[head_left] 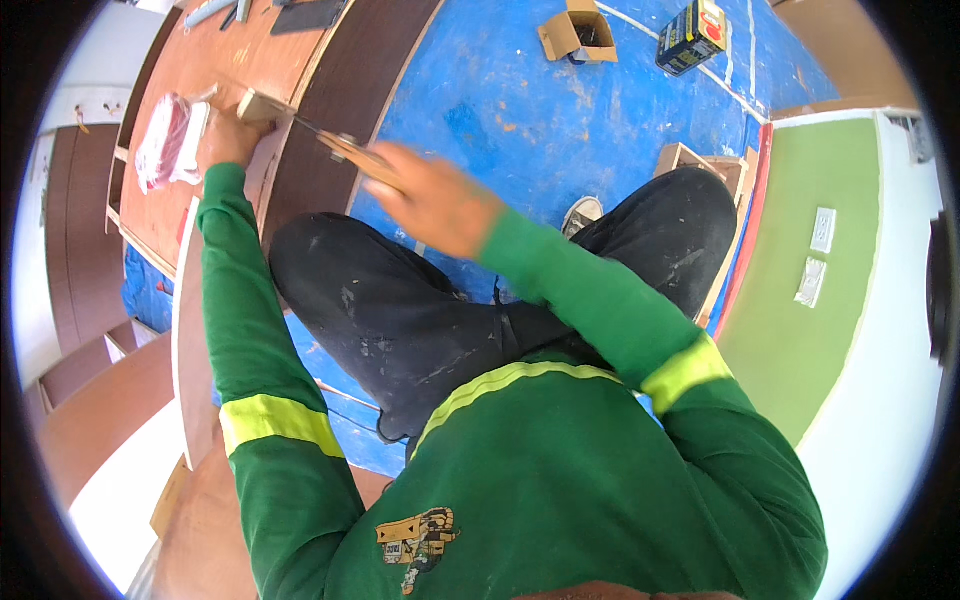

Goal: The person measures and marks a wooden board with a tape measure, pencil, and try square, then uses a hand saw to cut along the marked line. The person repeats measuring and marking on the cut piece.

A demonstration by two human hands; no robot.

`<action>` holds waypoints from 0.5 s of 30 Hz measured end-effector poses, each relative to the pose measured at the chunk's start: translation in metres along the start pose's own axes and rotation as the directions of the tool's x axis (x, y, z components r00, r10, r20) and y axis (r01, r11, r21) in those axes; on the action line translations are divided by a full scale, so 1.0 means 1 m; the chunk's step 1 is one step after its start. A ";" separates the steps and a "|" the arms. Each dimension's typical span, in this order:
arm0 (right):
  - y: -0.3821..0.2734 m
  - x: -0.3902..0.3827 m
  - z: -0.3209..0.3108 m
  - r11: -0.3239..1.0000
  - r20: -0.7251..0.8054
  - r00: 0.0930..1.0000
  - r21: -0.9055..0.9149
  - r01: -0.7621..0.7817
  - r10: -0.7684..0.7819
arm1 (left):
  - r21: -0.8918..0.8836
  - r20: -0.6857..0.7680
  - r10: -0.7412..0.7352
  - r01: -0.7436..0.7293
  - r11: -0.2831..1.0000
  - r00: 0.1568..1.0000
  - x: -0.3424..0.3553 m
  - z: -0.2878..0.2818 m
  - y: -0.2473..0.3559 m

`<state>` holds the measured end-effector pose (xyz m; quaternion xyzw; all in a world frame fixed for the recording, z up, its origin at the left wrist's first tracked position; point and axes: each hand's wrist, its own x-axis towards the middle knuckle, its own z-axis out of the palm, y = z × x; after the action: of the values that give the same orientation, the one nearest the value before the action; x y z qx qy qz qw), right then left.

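Observation:
My left hand [228, 138] is closed on a small pale wood block [264, 107] at the edge of the reddish plywood surface [205, 60]. Beside that hand lies a clear-wrapped bundle [165, 145], pink-red and white. My right hand [440, 198], slightly blurred, grips the wooden handle of what looks like a handsaw [345, 152] seen edge-on. Its thin dark blade points left, and its far end meets the block. Whether the blade has cut into the wood cannot be made out.
Blue sheeting [450, 110] with pale stains covers the floor. An opened cardboard box [580, 35] and a dark can [692, 38] stand at the far side. A dark brown panel [335, 100] runs along the plywood. At right is a green wall [800, 300].

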<state>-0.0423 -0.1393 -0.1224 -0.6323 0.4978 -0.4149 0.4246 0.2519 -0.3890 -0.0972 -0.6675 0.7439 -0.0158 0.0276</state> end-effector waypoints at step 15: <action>0.008 0.058 0.024 0.990 -0.067 0.996 -0.129 0.049 -0.058 | 0.015 0.022 -0.004 0.003 1.000 1.000 0.010 0.000 0.011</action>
<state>-0.0129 -0.1946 -0.1313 -0.6561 0.5209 -0.4154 0.3545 0.2398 -0.3981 -0.0984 -0.6687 0.7423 -0.0141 0.0408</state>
